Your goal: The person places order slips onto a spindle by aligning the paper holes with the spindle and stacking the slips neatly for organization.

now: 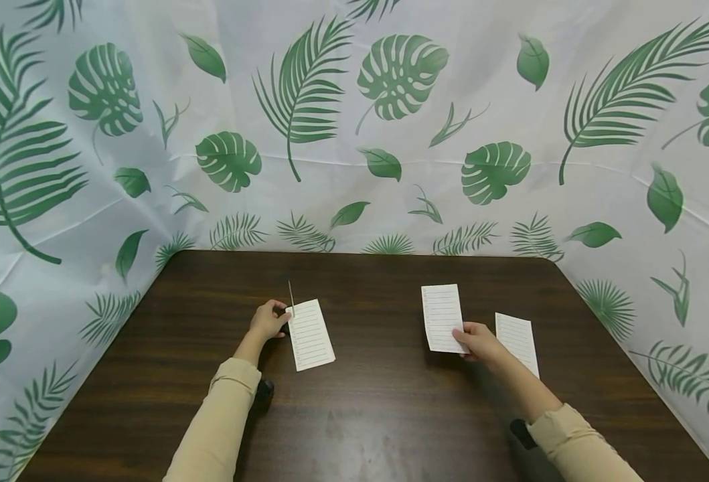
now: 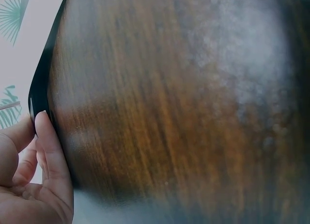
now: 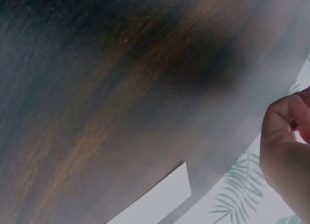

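In the head view my left hand (image 1: 268, 320) pinches the upper left corner of a white lined paper sheet (image 1: 310, 338) above the table's left half. A thin pale strip (image 1: 291, 294) rises by the fingertips; its kind cannot be told. The left wrist view shows thumb and finger of the left hand (image 2: 41, 170) together at a white and dark edge. On the right, my right hand (image 1: 481, 340) grips another lined sheet (image 1: 442, 318) by its lower right edge, thumb on top. A third lined sheet (image 1: 518, 341) lies on the table, partly behind the right hand and forearm.
The dark wooden table (image 1: 366, 415) runs back to a white curtain (image 1: 426, 194) printed with green leaves, which also hangs at both sides. A dark band (image 1: 264, 391) shows at the left wrist, another (image 1: 521, 434) near the right sleeve.
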Demonstrator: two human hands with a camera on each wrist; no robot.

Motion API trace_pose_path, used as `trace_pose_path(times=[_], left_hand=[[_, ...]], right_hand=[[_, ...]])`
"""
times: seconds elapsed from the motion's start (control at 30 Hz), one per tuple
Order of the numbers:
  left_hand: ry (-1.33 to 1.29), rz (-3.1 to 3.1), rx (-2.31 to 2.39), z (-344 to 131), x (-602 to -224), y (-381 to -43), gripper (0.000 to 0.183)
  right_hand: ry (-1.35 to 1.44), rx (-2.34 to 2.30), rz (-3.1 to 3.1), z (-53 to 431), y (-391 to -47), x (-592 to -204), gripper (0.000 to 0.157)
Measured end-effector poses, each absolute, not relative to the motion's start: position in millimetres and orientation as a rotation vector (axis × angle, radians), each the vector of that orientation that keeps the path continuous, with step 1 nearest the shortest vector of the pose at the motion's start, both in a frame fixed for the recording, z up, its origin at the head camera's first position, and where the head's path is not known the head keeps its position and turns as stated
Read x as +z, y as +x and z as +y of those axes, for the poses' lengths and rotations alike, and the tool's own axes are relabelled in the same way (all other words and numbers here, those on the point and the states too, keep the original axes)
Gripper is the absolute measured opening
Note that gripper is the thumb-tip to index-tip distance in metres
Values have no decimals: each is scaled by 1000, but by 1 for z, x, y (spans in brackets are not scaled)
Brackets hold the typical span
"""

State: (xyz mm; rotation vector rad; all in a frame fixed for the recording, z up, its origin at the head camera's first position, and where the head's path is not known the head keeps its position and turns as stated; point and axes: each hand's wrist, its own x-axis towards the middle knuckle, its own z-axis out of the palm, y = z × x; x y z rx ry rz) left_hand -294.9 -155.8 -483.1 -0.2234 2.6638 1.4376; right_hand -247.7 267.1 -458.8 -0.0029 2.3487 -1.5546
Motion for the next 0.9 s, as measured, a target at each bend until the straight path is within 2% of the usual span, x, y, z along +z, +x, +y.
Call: trace_pose_path(times=[0.3, 0.5, 0.6, 0.73, 0.8, 0.83, 0.9], left_hand=[[-216, 2680, 1422, -155, -482, -294, 27], [-255, 2643, 1427, -153, -482, -299, 29], [-205, 2621, 1485, -159, -494, -308, 28], [-131, 2591, 1598, -181, -556, -349, 28], [-174, 2565, 1627, -185, -574, -361, 29], [-218, 2554, 1624, -186, -579, -366, 29], [-236, 2529, 1649, -184, -567, -357, 27]], right_hand=[[82, -1458, 2542, 263, -245, -460, 28], [157, -1448, 2593, 262, -244, -462, 30], [174, -1486, 2608, 259, -244, -463, 30], [162, -1546, 2621, 252, -245, -462, 28], [151, -1568, 2623, 248, -245, -461, 28], [146, -1575, 2621, 246, -245, -461, 28], [141, -1586, 2608, 241, -245, -460, 27]])
